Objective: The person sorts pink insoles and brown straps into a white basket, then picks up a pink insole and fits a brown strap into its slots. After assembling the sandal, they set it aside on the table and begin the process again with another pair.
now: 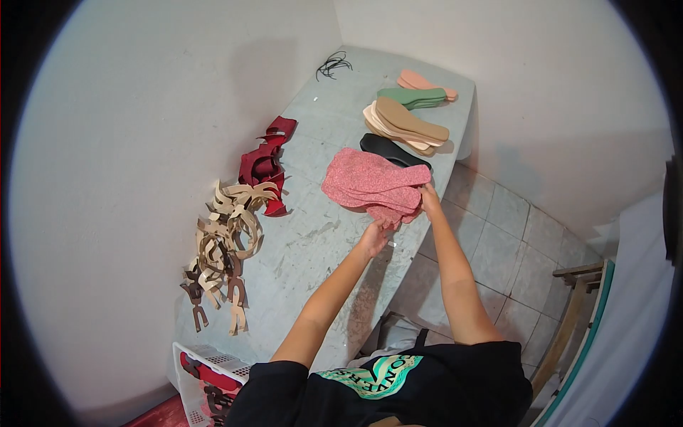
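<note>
Pale grey-blue tabletop [306, 249], scuffed, beside white walls [128, 142]. Your right hand [429, 202] grasps the narrow ends of the pink speckled sole-shaped pieces [370, 178], piled at the tabletop's right side; your left hand [373, 239] touches their near edge, fingers partly hidden, can't tell if gripping. Just beyond: black sole shape [388, 149], then tan-and-cream stack [413, 122], green stack [409, 96], peach stack [420, 81]. Far end: thin black cords [334, 65]. Left: dark red fabric-like pieces [265, 160]; nearer, beige and brown strap cutouts [228, 235]. Near left: white perforated plastic basket [186, 395].

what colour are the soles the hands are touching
Speckled pink; the soles show best in the head view.
</note>
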Demonstrator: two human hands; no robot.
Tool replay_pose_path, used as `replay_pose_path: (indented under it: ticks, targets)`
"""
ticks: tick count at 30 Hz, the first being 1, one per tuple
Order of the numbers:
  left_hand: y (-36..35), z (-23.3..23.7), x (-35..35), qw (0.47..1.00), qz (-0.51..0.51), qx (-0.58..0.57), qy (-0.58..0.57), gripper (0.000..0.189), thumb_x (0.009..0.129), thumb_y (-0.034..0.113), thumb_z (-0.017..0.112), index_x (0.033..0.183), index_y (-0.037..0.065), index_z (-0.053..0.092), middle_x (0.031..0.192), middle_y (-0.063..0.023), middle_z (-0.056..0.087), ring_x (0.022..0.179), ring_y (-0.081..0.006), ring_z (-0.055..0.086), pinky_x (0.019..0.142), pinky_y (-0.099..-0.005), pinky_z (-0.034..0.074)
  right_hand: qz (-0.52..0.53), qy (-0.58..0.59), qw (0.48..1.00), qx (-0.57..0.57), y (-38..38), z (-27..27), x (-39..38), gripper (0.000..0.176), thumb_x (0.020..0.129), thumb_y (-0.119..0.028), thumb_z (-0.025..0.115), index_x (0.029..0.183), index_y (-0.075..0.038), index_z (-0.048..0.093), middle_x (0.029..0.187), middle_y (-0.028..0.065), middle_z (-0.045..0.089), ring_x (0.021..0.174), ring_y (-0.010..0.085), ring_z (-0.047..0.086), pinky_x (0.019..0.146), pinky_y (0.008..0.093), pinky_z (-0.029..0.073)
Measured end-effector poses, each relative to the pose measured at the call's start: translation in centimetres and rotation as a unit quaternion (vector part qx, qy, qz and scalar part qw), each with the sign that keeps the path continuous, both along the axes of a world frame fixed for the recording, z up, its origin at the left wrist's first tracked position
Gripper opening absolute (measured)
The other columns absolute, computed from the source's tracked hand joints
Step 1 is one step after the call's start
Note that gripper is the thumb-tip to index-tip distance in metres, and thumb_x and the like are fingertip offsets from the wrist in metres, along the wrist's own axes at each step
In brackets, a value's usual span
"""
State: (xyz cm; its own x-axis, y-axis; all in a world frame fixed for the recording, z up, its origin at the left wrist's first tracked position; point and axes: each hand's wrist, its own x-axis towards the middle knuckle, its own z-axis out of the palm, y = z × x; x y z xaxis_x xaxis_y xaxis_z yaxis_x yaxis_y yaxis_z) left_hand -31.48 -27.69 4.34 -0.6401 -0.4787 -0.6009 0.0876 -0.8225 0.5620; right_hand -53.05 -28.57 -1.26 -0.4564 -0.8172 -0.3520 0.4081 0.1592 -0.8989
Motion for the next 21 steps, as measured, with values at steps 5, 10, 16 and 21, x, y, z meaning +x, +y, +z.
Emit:
replay_pose_path:
  ticks: [5, 10, 16, 21]
  targets:
    - [-0.3, -0.1, 0.0, 0.999, -0.002, 0.017, 0.028, 0.029, 0.092, 0.033, 0.037, 0.1, 0.011, 0.053, 0.097, -0.0008, 0.057, 0.094, -0.0129, 0.05, 0.077, -0.0265, 0.036, -0.018, 0.234, 0.972, 0.01, 0.4, 1.6, 1.6, 0.032, 0.083, -0.011, 0.04, 0.112, -0.003, 0.052, 0.113, 0.0095, 0.05, 0.101, 0.0222, 0.05, 0.086, 0.0288, 0.038]
    - [-0.2, 0.5, -1.8, 0.995, 0.045, 0.007, 0.088, 0.028, 0.092, 0.034, 0.037, 0.096, 0.011, 0.053, 0.095, -0.0013, 0.057, 0.09, -0.0145, 0.051, 0.072, -0.0265, 0.035, -0.117, 0.327, 0.938, 0.001, 0.9, 0.9, 4.4, 0.026, 0.082, -0.014, 0.037, 0.098, 0.001, 0.051, 0.101, 0.0155, 0.048, 0.098, 0.0297, 0.045, 0.088, 0.0345, 0.033]
    - [-0.4, 2.2, -3.9, 0.998, 0.057, -0.012, 0.036, 0.027, 0.09, 0.034, 0.04, 0.099, 0.013, 0.053, 0.098, -0.0014, 0.056, 0.092, -0.0162, 0.051, 0.074, -0.027, 0.034, -0.136, 0.322, 0.937, 0.003, 0.3, -0.9, 5.6, 0.03, 0.08, -0.01, 0.037, 0.105, 0.002, 0.047, 0.106, 0.0206, 0.045, 0.102, 0.0353, 0.042, 0.091, 0.0385, 0.032]
    - [-0.5, 1.6, -4.7, 0.998, 0.049, -0.001, 0.047, 0.033, 0.089, 0.035, 0.039, 0.11, 0.012, 0.051, 0.113, -0.0019, 0.052, 0.106, -0.0179, 0.046, 0.091, -0.0342, 0.028, -0.124, 0.307, 0.943, 0.005, 1.0, 1.5, 5.4, 0.036, 0.083, -0.012, 0.038, 0.117, -0.003, 0.046, 0.105, 0.0115, 0.05, 0.101, 0.025, 0.046, 0.09, 0.0328, 0.034]
